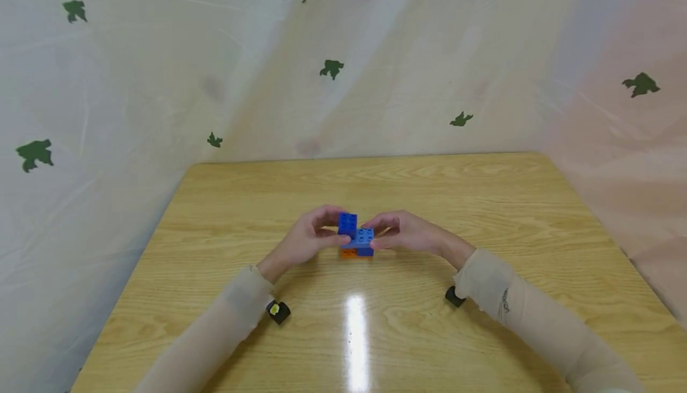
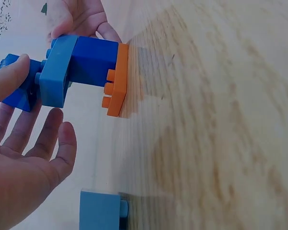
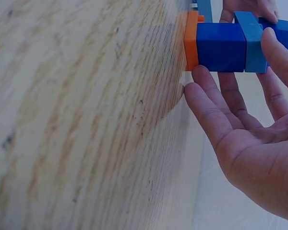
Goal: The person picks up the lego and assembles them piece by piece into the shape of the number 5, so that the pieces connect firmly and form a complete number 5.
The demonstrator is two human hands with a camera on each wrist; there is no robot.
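Observation:
A small stack of toy building bricks stands on the wooden table between the two hands. Its base is a flat orange brick [image 2: 119, 81], with a dark blue brick [image 2: 94, 60] on it. Across that lies a light blue brick [image 1: 365, 236], overhanging to the left. At the top left sits an upper dark blue brick [image 1: 347, 224], which the left hand [image 1: 308, 239] pinches between thumb and fingers. From the other side, the right hand [image 1: 413, 232] holds the light blue brick by its right end. Its lower fingers [image 3: 206, 103] spread beside the stack, close to the table.
Another light blue brick [image 2: 100, 211] lies on the table [image 1: 257, 190] near the left hand. Dark wrist devices [image 1: 278, 312] show below the sleeves. A pale cloth backdrop [image 1: 268, 101] with green bird shapes rises behind the table.

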